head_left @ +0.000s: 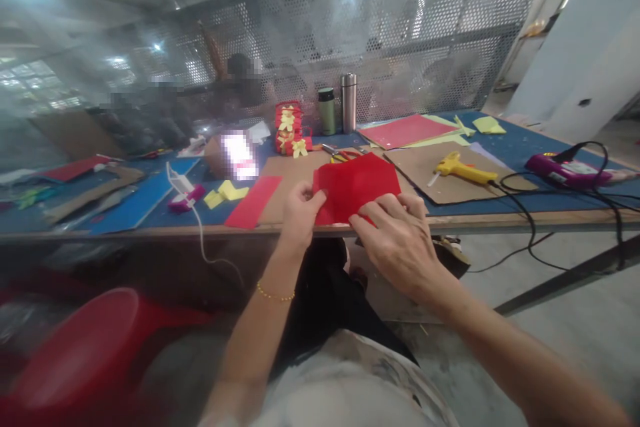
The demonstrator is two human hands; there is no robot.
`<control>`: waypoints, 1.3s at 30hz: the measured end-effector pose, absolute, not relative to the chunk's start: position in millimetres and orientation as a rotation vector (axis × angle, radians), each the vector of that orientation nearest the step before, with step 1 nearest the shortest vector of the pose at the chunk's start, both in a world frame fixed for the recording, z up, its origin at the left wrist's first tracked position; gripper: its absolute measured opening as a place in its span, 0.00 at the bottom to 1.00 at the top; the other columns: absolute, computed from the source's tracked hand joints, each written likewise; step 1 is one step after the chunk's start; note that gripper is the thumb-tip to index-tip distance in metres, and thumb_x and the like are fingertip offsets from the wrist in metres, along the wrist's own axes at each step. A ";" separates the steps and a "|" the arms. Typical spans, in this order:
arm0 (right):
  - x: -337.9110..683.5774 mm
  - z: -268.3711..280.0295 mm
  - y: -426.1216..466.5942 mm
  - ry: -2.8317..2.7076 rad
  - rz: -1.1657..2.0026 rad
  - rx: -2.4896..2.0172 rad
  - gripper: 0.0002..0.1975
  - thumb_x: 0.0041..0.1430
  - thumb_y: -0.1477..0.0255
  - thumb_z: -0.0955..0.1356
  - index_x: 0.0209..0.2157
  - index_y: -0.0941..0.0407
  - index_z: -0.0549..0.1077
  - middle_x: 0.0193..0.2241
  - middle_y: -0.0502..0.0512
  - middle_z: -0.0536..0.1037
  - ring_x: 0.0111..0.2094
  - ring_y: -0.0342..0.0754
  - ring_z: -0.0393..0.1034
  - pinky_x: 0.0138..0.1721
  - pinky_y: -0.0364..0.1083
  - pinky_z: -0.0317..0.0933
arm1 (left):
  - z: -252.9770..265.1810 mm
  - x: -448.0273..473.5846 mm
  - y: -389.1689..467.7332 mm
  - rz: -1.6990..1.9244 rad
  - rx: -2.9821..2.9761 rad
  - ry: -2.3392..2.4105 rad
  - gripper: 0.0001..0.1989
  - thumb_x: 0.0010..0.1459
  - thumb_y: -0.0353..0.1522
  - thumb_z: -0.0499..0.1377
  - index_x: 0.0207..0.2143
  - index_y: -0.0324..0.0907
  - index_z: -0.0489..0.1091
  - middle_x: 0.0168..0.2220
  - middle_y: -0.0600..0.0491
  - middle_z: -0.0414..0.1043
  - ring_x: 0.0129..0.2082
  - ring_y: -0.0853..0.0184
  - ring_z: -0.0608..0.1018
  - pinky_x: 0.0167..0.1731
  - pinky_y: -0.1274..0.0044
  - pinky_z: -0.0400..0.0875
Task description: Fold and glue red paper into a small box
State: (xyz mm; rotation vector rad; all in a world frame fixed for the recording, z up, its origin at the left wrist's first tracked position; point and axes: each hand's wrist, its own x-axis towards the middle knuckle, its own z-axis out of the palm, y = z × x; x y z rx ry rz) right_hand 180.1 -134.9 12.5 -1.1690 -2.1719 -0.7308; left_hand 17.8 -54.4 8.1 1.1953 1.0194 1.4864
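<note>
A bright red sheet (pixel 357 183), paper or felt, spans the space between my two hands over a brown cardboard piece at the table's front edge. My left hand (pixel 303 210) pinches its left edge between thumb and fingers. On the right, my right hand (pixel 397 233) has its curled fingers on the lower right part of the sheet, its thumb near the bottom edge. Just behind the sheet lie scissors (pixel 345 155) with yellow handles, partly covered. A flat red strip (pixel 253 201) rests left of my left hand.
A yellow glue gun (pixel 460 168) with a black cord lies on cardboard at right, near a purple power strip (pixel 567 167). Behind stand a green cup (pixel 327 111), a steel flask (pixel 349 103) and red ornaments with yellow bows (pixel 289 128). A red stool (pixel 80 347) is lower left.
</note>
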 end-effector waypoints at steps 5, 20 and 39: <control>168.6 6.2 -138.7 -2.238 -0.814 -1.104 0.08 0.63 0.77 0.68 0.38 0.52 0.79 0.29 0.56 0.75 0.35 0.55 0.58 0.44 0.54 0.48 | 5.3 18.7 -54.7 1.491 1.220 1.107 0.11 0.49 0.32 0.64 0.24 0.43 0.61 0.22 0.60 0.66 0.22 0.73 0.69 0.26 0.79 0.66; 193.1 32.4 -137.7 -2.239 -0.429 -0.882 0.13 0.72 0.69 0.64 0.34 0.52 0.79 0.29 0.52 0.81 0.34 0.49 0.67 0.46 0.53 0.51 | 2.3 19.3 -61.7 1.414 1.820 1.404 0.09 0.55 0.28 0.61 0.25 0.44 0.63 0.23 0.59 0.66 0.26 0.69 0.68 0.30 0.77 0.59; 224.5 61.7 -87.9 -2.684 0.095 -1.119 0.10 0.58 0.73 0.67 0.23 0.55 0.78 0.21 0.52 0.76 0.23 0.42 0.60 0.30 0.45 0.48 | 45.8 6.9 -75.1 0.539 2.287 0.901 0.05 0.47 0.26 0.61 0.22 0.43 0.71 0.21 0.58 0.68 0.22 0.70 0.65 0.25 0.76 0.54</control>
